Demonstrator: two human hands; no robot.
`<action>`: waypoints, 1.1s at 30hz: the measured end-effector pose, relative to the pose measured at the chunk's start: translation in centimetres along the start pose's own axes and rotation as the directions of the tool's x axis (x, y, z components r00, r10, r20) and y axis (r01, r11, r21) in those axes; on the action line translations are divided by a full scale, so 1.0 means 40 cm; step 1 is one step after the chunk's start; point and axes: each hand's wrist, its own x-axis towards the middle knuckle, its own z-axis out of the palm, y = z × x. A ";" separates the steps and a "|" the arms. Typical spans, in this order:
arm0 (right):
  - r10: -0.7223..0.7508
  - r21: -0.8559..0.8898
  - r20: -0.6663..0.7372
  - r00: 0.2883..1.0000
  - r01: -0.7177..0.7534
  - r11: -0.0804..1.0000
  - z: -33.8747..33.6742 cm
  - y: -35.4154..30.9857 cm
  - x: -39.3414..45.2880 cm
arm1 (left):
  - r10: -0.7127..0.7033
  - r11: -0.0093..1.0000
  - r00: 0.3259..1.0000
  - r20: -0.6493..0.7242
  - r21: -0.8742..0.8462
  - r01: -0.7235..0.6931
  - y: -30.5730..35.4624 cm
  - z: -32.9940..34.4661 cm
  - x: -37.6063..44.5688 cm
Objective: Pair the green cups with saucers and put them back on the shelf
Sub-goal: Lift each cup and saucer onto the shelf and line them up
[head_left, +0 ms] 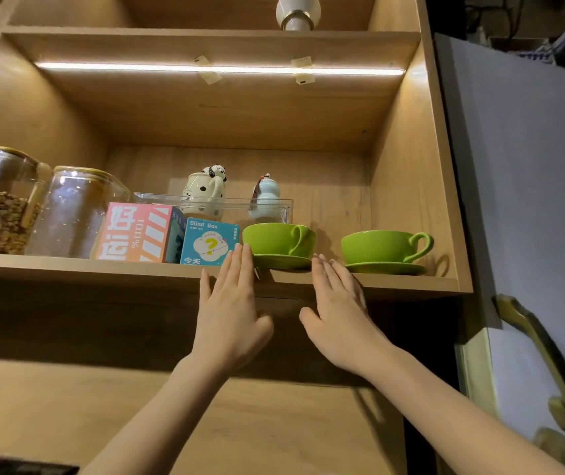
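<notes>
Two green cups sit on saucers on the shelf (68, 265). I take the blue box (209, 242) as the landmark. Just right of it is the first cup (276, 238) on its saucer (283, 261), with the handle turned toward the front. This saucer hangs a little over the shelf edge, so I judge it needs a push inward. Farther right of the box, well apart, the second cup (377, 246) rests on its saucer (385, 268), fully on the board, handle pointing away from the box.

Both hands are flat and open, grasping nothing. The left hand (231, 305) reaches up with fingertips at the box's right edge, near the saucer rim — whether it touches, I cannot tell. The right hand (339, 303) is on the other side of the same saucer. They flank it, probably to steady or slide it.

Cups and saucers look like smooth glazed ceramic, round and shallow. The shelf is matt wood grain — left of the box stand a pink carton (137, 233) and glass jars (72, 210).
</notes>
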 end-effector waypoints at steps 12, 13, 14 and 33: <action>0.023 -0.111 -0.103 0.994 -0.035 0.993 0.012 -0.006 0.022 | 0.052 0.990 0.998 -0.034 0.134 -0.047 -0.016 0.030 -0.003; 0.021 -0.128 -0.107 0.994 -0.034 0.991 0.014 -0.005 0.022 | 0.057 0.992 0.998 -0.038 0.114 -0.052 -0.017 0.028 -0.002; 0.017 -0.139 -0.110 0.994 -0.032 0.990 0.016 -0.004 0.021 | 0.058 0.995 0.997 -0.044 0.087 -0.054 -0.018 0.025 -0.001; 0.041 -0.135 -0.020 0.999 -0.043 0.990 -0.019 -0.008 0.044 | 0.009 0.997 0.991 -0.131 -0.073 -0.018 0.007 0.002 0.009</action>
